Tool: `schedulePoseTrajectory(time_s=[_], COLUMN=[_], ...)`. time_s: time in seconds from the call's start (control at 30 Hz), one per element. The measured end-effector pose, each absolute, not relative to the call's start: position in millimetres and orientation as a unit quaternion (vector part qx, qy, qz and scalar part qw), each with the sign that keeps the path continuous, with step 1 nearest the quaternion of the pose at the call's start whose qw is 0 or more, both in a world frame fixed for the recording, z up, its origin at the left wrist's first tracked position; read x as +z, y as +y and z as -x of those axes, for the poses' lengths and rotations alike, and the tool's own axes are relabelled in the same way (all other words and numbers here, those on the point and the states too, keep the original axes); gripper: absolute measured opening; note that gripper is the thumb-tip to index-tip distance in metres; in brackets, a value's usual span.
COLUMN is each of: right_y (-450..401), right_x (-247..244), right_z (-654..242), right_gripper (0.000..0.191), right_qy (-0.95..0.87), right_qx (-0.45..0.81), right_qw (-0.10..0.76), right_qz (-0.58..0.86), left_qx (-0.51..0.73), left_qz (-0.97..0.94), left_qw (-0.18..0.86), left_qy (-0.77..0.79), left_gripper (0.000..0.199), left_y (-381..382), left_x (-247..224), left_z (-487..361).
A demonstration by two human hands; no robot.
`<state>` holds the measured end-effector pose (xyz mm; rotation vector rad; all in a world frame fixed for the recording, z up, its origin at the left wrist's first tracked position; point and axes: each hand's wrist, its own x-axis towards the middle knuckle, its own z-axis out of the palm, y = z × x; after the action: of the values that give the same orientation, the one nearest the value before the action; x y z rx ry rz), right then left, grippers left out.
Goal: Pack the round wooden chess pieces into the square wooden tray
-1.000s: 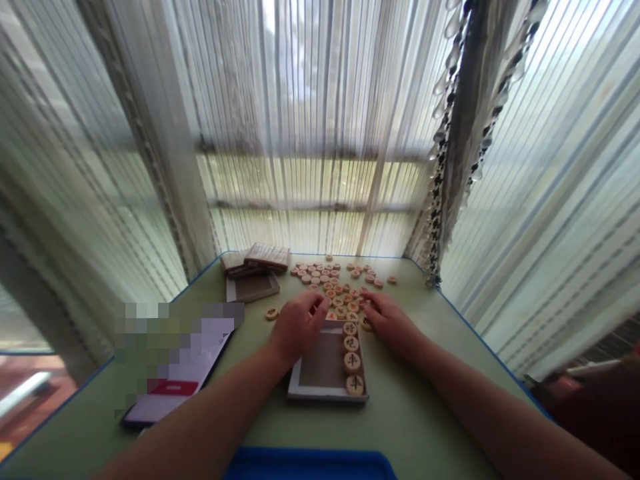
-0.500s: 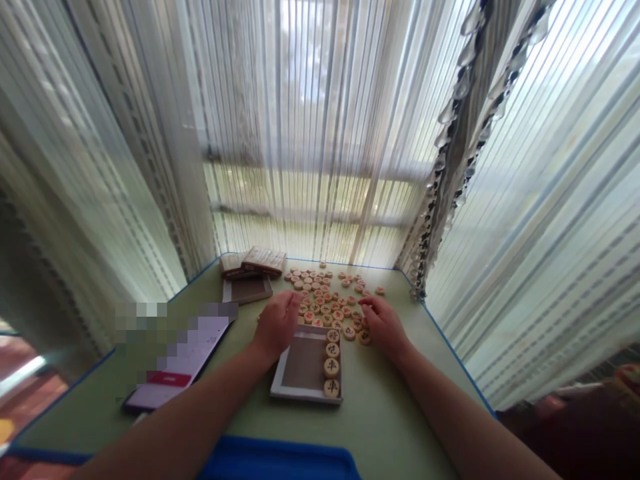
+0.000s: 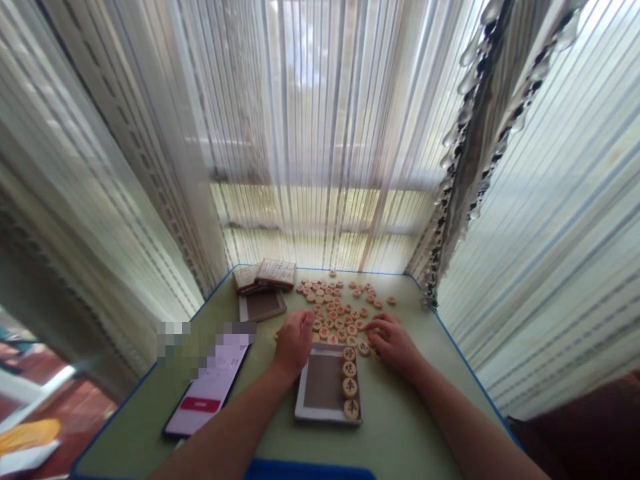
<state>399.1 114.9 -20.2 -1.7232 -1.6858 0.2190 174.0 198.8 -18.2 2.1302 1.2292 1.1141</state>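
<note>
A shallow open box (image 3: pixel 325 383) lies in front of me, with several round wooden Chinese chess pieces (image 3: pixel 350 387) lined up along its right side. My left hand (image 3: pixel 294 341) is at the box's far left corner, its fingers closed together; whatever may be inside them is hidden. More chess pieces (image 3: pixel 330 313), with red or black characters, are scattered beyond the box. Over the right edge of this spread, my right hand (image 3: pixel 394 341) has its fingers apart and bent downward, touching or just above the pieces, and it covers some of them.
To the left, a phone (image 3: pixel 210 390) with a lit screen lies on the green table (image 3: pixel 410 433). Stacked flat boxes (image 3: pixel 275 272) and another shallow tray (image 3: pixel 263 305) are at the far left. A blue edge (image 3: pixel 310 470) shows nearest me. Striped curtains (image 3: pixel 320 133) hang behind.
The whole view has shifted, so everything sits lower and farther right. My right hand's fingers have spread over the pieces. My left hand stays at the box's corner.
</note>
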Motion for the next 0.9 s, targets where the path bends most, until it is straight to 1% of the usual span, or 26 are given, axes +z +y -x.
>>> schedulePoseTrajectory(time_s=[0.17,0.23,0.43,0.6,0.67,0.83,0.9], right_y=[116,116,119,123,124,125,125], right_x=[-22,-23,-26,-32,-33,-32,-34], right_z=[-406,-411,-414,-420,-423,-432,-437], right_gripper=[0.020,0.021,0.020,0.024,0.026,0.020,0.019], right_qy=[-0.622,-0.619,-0.622,-0.605,-0.575,-0.390,-0.342], right_qx=[0.028,0.024,0.032,0.035,0.054,0.179,0.200], right_qw=[0.368,0.372,0.397,0.432,0.468,0.658,0.691], right_qz=[0.690,0.691,0.675,0.668,0.669,0.619,0.605], left_qx=[0.412,0.420,0.452,0.432,0.426,0.451,0.458], left_qz=[-0.766,-0.766,-0.776,-0.831,-0.843,-0.837,-0.835], left_qw=[0.223,0.222,0.222,0.166,0.135,0.072,0.058], left_qy=[0.440,0.433,0.379,0.308,0.298,0.300,0.301], left_gripper=[0.036,0.038,0.049,0.060,0.066,0.077,0.079], left_y=[202,204,205,204,204,204,202], left_x=[-17,-17,-19,-23,-23,-22,-23], left_z=[-171,-170,-166,-162,-159,-153,-154])
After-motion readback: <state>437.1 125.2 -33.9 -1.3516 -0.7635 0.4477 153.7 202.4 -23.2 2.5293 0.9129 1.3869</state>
